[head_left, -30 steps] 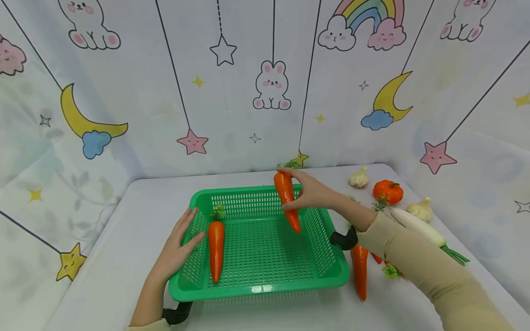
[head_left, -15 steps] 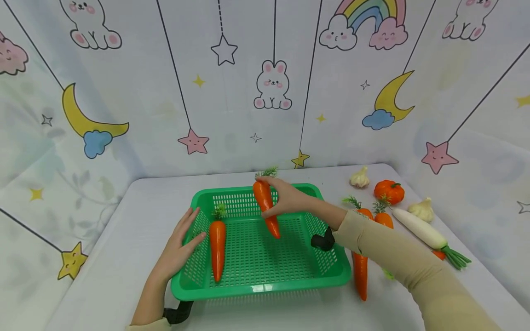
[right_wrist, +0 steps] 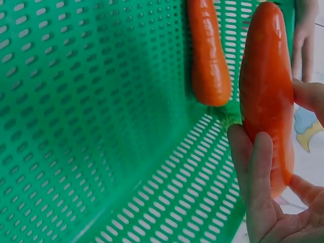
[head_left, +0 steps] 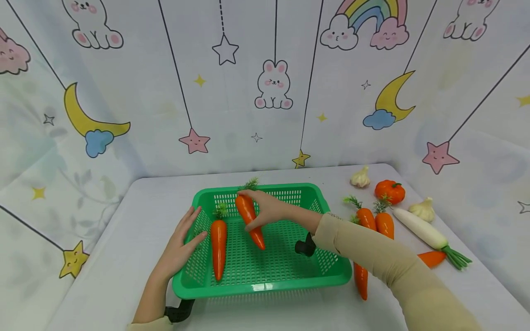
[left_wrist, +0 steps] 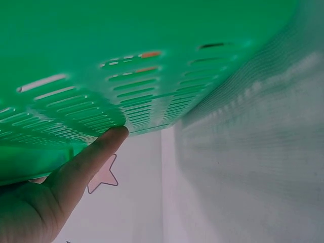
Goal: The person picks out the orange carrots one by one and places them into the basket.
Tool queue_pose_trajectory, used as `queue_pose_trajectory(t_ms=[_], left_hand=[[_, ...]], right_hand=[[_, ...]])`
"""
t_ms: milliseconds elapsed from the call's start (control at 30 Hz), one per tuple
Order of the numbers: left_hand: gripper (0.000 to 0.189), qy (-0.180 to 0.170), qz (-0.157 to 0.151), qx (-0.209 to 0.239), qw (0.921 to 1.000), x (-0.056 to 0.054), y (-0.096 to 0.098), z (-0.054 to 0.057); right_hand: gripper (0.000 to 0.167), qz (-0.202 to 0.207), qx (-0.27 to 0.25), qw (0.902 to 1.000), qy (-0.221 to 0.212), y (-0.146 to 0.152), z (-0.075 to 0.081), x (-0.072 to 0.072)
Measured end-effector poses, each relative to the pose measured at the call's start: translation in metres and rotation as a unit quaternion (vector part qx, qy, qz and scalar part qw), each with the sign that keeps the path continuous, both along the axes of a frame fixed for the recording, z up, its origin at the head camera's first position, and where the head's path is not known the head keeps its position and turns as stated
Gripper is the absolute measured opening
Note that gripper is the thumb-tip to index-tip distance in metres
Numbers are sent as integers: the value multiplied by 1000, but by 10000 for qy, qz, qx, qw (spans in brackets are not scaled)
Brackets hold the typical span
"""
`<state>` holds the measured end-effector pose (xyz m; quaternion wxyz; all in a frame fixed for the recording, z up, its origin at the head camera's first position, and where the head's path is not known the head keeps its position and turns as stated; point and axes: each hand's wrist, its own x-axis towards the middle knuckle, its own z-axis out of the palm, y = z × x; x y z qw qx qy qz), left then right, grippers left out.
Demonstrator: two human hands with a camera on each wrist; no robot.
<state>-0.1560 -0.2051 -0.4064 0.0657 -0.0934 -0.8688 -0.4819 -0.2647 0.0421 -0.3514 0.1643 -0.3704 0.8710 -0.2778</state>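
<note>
My right hand (head_left: 269,210) grips an orange carrot (head_left: 247,209) with a green feathery top, tilted over the inside of a green plastic basket (head_left: 265,287). In the right wrist view, fingers and thumb lie on either side of this carrot (right_wrist: 267,76). Another carrot (head_left: 218,250) lies lengthwise along the basket's left side, its top toward the back. My left hand (head_left: 175,253) rests at the left rim with its fingers fairly straight; in the left wrist view one finger (left_wrist: 96,152) touches the slotted outer wall (left_wrist: 147,101).
Right of the basket lie several more carrots (head_left: 385,224), one partly under my right sleeve (head_left: 372,248). Beyond them are a white radish (head_left: 418,225), two garlic bulbs (head_left: 421,210) and a small orange pumpkin (head_left: 389,191). A patterned cloth (head_left: 232,105) hangs behind the white table (head_left: 149,202).
My right hand has carried the carrot leftward and lower, from the basket's back right toward the carrot at the left. The left hand and basket have stayed in place.
</note>
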Motion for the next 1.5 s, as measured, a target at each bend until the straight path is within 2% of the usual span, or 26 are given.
queue_pose_trajectory(t_ms=[300,533,733,833,1067,1333,1500], left_hand=[[61,-34,-7,-24,10000,-1,-1,1],[61,-40,-16,39,10000,0,-1,-1],[61,-119,0,56,9999,0,-3,-4],[61,-118,-8,74,9999,-1,-3,-5],[61,-103,-38,85,9999,-1,-3,-7],[60,-55,-39,57,10000,1,-1,-7],[60,-48,-25,49,10000,0,-2,-6]], right_hand=[[90,91,158,9996,-235,-17,-13,5],[91,-148,-15,9936,-1116,-28,-26,10],[89,-351,113,9897,-1386,-35,-35,13],[88,-384,202,9885,-1445,-38,-38,15],[89,-530,276,9899,-1284,-44,-44,19],[90,-798,363,9867,-1366,-46,-52,21],[89,-767,259,9864,-1433,-46,-54,20]])
